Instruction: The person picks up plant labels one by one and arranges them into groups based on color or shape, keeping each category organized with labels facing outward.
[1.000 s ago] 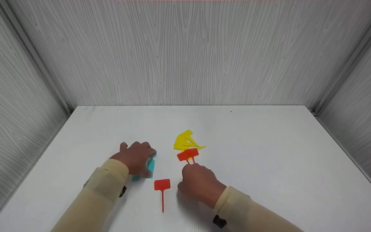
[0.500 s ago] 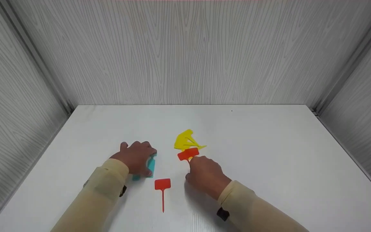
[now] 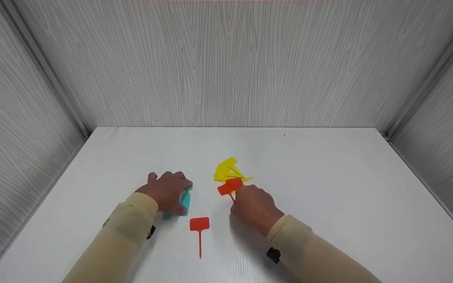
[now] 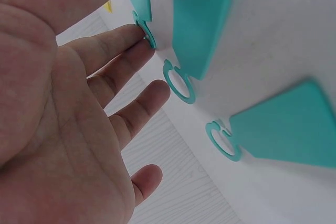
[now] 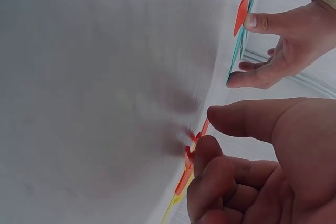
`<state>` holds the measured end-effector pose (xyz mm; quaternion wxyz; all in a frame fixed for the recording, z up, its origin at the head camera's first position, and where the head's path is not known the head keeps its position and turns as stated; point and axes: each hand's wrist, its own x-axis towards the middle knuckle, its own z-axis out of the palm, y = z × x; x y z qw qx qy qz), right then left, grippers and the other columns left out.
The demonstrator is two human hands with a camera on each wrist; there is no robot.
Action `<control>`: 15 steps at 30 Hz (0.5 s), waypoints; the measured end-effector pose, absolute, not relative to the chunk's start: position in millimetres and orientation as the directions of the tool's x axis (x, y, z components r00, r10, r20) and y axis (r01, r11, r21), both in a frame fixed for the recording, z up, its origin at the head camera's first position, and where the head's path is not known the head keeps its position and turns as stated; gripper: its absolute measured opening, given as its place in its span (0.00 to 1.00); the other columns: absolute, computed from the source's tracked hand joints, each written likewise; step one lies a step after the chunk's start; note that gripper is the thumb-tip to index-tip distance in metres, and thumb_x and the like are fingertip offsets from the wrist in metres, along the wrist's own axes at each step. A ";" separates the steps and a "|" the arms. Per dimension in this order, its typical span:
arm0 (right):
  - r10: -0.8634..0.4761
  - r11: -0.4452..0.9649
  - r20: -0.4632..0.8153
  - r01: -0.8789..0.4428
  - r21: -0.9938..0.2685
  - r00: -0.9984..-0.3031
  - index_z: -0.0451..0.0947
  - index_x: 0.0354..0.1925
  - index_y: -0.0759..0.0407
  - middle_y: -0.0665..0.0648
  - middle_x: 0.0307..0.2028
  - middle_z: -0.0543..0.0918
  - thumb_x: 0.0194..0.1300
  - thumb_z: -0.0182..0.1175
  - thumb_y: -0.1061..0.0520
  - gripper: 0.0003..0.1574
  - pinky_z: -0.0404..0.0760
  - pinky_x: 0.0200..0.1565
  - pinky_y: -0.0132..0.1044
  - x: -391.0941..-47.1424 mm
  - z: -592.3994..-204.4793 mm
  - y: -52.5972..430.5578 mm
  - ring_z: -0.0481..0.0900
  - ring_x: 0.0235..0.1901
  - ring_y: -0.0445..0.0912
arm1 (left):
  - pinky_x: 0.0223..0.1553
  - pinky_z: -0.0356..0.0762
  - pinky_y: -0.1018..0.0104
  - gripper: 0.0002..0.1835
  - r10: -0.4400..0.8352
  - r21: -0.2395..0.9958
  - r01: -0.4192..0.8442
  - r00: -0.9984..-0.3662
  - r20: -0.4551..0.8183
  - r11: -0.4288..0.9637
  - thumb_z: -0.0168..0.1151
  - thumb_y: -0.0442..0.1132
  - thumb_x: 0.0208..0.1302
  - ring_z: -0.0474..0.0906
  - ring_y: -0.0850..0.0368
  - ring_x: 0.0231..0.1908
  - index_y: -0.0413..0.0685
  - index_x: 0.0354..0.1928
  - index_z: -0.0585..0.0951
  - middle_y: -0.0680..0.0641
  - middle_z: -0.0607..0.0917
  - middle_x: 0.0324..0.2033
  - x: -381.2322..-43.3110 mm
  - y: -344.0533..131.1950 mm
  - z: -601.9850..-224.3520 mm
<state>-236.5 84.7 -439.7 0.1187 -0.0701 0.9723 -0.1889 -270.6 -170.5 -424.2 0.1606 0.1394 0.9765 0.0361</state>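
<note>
Near the table's middle my right hand [image 3: 254, 205] is at two overlapping red plant labels [image 3: 231, 186], covering part of their stems. Its fingers are bent, and the right wrist view shows a gap between thumb and forefinger. These labels overlap the near end of a pile of yellow tags [image 3: 224, 171]. My left hand [image 3: 166, 192] spans several flat teal tags [image 3: 185, 203], its fingers spread. In the left wrist view the teal tags [image 4: 286, 129] end in hooked loops, one of which two fingertips touch. A single red plant label [image 3: 199, 223] lies between the hands, stem towards me.
The white table [image 3: 328, 177] is enclosed by a grey wood-grain back panel [image 3: 230, 63] and side panels. A tiny dark speck [image 3: 284, 135] lies near the far edge.
My right hand has shifted right and slightly away from me. The right-hand label of the red pair has moved slightly, and its stem is now covered. My left hand has stayed on the teal tags.
</note>
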 end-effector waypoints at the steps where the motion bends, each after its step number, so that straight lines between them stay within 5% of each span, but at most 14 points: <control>1: -0.191 0.918 -0.195 -0.104 -0.384 -0.962 0.90 0.50 0.59 0.52 0.23 0.82 0.73 0.75 0.51 0.15 0.85 0.38 0.41 -236.9 -440.1 84.7 0.78 0.24 0.49 | 0.68 0.69 0.29 0.52 0.283 0.115 0.260 -0.909 -0.305 0.959 0.90 0.55 0.53 0.71 0.41 0.69 0.60 0.80 0.76 0.45 0.78 0.71 -270.5 -170.6 -424.0; 15: -0.214 0.934 -0.149 -0.157 -0.320 -0.966 0.89 0.42 0.61 0.55 0.19 0.79 0.74 0.74 0.55 0.10 0.84 0.36 0.41 -239.9 -442.7 83.7 0.75 0.22 0.50 | 0.69 0.65 0.29 0.48 0.322 0.096 0.308 -0.897 -0.302 0.947 0.86 0.55 0.57 0.73 0.41 0.68 0.56 0.79 0.77 0.45 0.79 0.69 -269.1 -171.6 -422.7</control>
